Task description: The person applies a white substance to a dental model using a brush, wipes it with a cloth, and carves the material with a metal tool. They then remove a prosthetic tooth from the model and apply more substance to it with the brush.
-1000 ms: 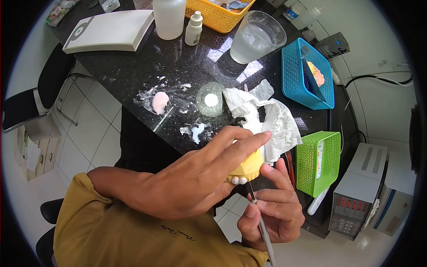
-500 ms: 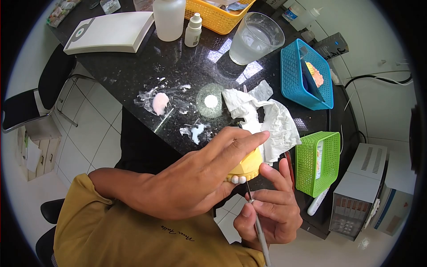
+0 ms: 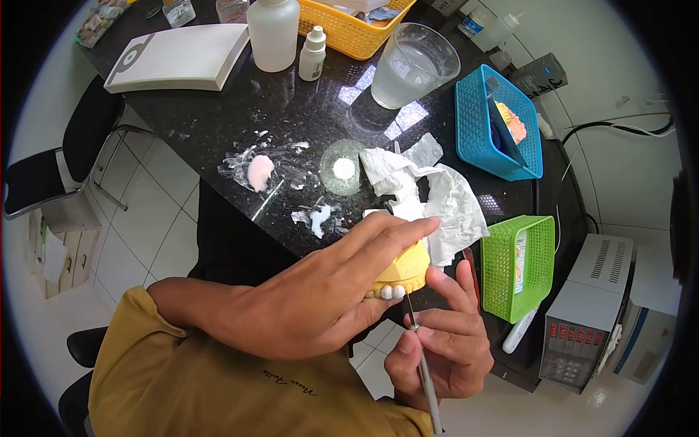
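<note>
My left hand (image 3: 320, 291) grips a yellow dental model (image 3: 405, 271) with a row of white teeth (image 3: 388, 292) along its lower edge, fingers wrapped over its top. My right hand (image 3: 444, 342) sits just below and holds a thin metal instrument (image 3: 421, 364) like a pen, its tip touching the model by the teeth. Both hands hover over the front edge of the black stone table (image 3: 218, 109).
Crumpled white tissue (image 3: 437, 193) lies behind the model. On the table stand a small glass dish (image 3: 343, 167), a pink lump (image 3: 258, 171), a clear cup (image 3: 411, 65), white bottles (image 3: 273, 33), blue basket (image 3: 502, 124), green basket (image 3: 520, 266), yellow basket (image 3: 357, 25) and a white device (image 3: 178, 54).
Hands and model stay in almost the same place; the right hand and instrument shifted slightly, with the tip still at the teeth.
</note>
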### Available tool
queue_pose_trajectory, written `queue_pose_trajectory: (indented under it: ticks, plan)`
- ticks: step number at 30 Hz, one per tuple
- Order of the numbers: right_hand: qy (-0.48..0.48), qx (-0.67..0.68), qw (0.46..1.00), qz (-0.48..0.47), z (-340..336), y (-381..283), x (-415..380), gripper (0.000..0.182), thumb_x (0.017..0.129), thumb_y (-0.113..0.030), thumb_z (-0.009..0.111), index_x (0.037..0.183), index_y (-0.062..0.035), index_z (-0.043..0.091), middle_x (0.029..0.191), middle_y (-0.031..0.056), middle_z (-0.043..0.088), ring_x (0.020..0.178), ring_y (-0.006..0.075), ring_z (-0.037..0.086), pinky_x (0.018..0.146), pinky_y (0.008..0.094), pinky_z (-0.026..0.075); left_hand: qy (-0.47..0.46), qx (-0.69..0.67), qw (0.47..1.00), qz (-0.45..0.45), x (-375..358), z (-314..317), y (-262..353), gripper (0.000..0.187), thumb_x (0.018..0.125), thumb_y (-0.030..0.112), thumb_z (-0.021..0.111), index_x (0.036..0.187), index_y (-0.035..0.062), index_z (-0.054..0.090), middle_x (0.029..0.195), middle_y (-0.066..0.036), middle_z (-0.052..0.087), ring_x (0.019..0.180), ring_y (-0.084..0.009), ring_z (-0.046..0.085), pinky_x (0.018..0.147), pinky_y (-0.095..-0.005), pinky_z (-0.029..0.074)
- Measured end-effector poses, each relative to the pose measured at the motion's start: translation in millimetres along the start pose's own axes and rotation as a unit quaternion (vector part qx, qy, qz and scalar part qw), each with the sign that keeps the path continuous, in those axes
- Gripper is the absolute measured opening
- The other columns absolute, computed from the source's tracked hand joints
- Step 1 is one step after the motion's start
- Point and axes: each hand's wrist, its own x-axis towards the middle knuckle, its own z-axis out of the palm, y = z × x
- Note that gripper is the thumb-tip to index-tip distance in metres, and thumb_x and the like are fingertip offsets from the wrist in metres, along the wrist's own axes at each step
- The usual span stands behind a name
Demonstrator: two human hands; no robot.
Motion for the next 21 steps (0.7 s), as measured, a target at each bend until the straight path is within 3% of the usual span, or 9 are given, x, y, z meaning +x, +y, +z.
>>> queue_pose_trajectory:
  ticks: [11, 21]
  plan:
    - [0.003, -0.025, 1.000, -0.017, 0.7, 0.9, -0.8, 0.026, 0.073, -0.006, 0.077, 0.088, -0.0115, 0.056, 0.077, 0.0033, 0.068, 0.101, 0.0350, 0.068, 0.104, 0.0569, 0.040, 0.006, -0.011, 1.000, 0.003, 0.2, 1.8, 1.2, 0.065, 0.090, 0.003, 0.053, 0.147, -0.0052, 0.023, 0.139, -0.026, 0.035, 0.127, -0.0376, 0.038, 0.107, -0.0424, 0.031]
    - [0.019, 0.017, 1.000, 0.001, -2.1, 0.6, 2.1, 0.025, 0.070, -0.002, 0.076, 0.084, -0.0085, 0.056, 0.074, 0.0071, 0.068, 0.100, 0.0379, 0.068, 0.104, 0.0576, 0.039, 0.031, 0.019, 0.999, 0.029, 0.7, 2.6, 2.5, 0.071, 0.081, -0.006, 0.055, 0.146, -0.0055, 0.026, 0.136, -0.027, 0.037, 0.125, -0.0389, 0.042, 0.105, -0.0412, 0.034]
